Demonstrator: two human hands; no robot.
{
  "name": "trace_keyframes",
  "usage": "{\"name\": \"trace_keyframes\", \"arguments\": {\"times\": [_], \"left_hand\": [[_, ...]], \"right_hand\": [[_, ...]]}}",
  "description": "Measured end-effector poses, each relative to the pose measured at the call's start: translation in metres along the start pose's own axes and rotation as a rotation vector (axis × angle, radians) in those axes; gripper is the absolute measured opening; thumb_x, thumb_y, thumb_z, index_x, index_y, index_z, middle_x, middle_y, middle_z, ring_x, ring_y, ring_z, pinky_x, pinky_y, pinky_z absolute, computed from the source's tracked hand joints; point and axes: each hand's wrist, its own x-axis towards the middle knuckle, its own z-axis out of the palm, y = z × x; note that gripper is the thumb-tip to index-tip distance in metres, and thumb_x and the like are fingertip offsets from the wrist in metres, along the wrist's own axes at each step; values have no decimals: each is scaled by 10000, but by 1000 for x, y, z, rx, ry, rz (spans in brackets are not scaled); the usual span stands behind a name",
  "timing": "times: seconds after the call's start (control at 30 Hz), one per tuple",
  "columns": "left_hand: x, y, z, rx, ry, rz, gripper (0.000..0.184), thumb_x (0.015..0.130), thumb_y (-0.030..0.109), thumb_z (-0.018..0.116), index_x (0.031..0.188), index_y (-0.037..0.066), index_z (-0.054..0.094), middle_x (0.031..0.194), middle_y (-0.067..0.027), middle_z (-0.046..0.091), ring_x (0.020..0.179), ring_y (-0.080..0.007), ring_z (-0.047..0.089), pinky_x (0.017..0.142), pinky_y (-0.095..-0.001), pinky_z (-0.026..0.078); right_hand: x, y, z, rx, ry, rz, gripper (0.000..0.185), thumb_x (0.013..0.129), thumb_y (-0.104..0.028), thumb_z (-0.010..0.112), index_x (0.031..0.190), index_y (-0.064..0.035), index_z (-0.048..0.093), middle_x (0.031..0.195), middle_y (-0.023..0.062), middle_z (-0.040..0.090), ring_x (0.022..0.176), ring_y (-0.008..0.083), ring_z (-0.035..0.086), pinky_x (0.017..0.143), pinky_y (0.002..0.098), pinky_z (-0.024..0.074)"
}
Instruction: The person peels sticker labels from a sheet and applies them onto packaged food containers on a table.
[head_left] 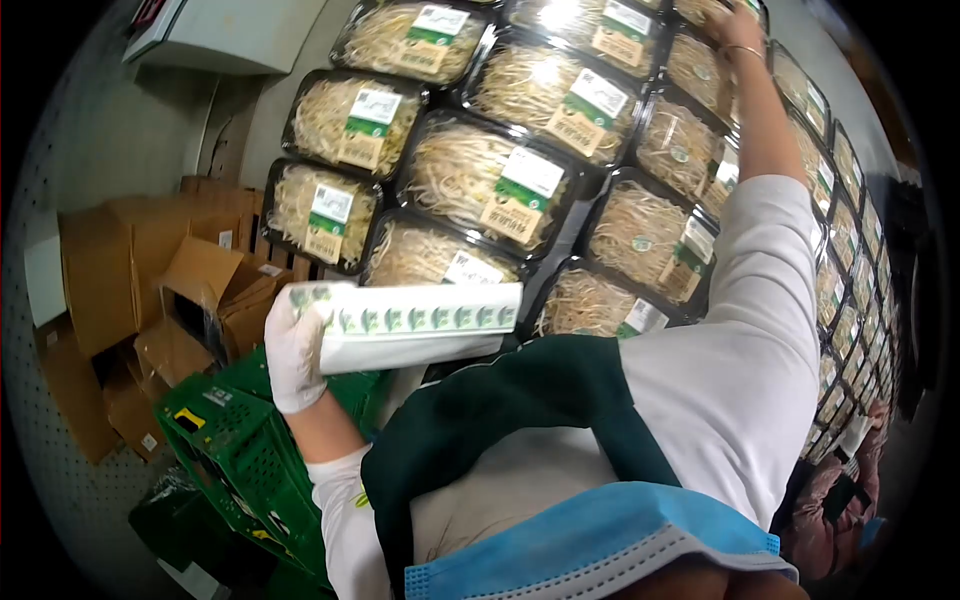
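My left hand (297, 345), in a white glove, is closed on a white strip of stickers (420, 318) with a row of small round green labels. It holds the strip above the near edge of several black trays of bean sprouts (490, 185) wrapped in clear film. My right arm stretches to the far side, and my right hand (735, 25) is over a bean sprout tray (700, 68) at the top edge of the view. Its fingers are too small and partly hidden to read. A round green sticker (641, 243) sits on a nearer tray.
Green plastic crates (235, 450) stand at the lower left, with open cardboard boxes (190, 280) behind them. A white box-like unit (225, 35) is at the upper left. More packed trays (850, 270) run down the right side, where another person (835, 500) is at work.
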Motion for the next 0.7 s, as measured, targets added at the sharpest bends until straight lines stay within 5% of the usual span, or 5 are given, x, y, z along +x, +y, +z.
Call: {"name": "trace_keyframes", "arguments": {"times": [0.1,0.2,0.3,0.6,0.7], "left_hand": [[11,16,14,73,-88,120,159,770,-20,467,917,-51,521,897,-114,598,815,-145,565,752,-244,443],[32,8,-4,182,-211,148,211,766,4,523,971,-43,519,893,-61,583,806,-97,534,730,-214,433],[34,18,-12,-19,-380,79,273,786,9,538,1053,-38,504,931,-42,566,813,-73,516,726,-197,424],[40,40,-84,272,-556,421,258,784,46,515,1029,-32,536,888,-25,566,749,-66,490,683,-211,414],[43,47,-86,173,-614,134,221,760,36,552,973,-21,563,807,-5,570,693,-53,487,628,-186,398]], "right_hand": [[-18,-16,-29,-300,-60,86,519,739,-459,565,1065,-57,537,1040,178,575,989,316,542,827,377,430],[-53,-88,-44,813,-235,-398,414,824,-302,562,1141,-40,518,1030,67,593,951,136,540,834,247,404],[-238,-230,-157,1093,-770,-634,313,816,-207,565,1097,-70,553,1020,41,592,955,118,536,851,248,400],[-390,-370,-221,949,-145,-1031,138,645,-101,662,726,-66,556,688,81,557,706,259,555,623,332,455],[-375,-360,-219,1063,-285,-947,129,676,-111,662,758,-75,569,685,78,565,671,223,574,597,315,468]]}}
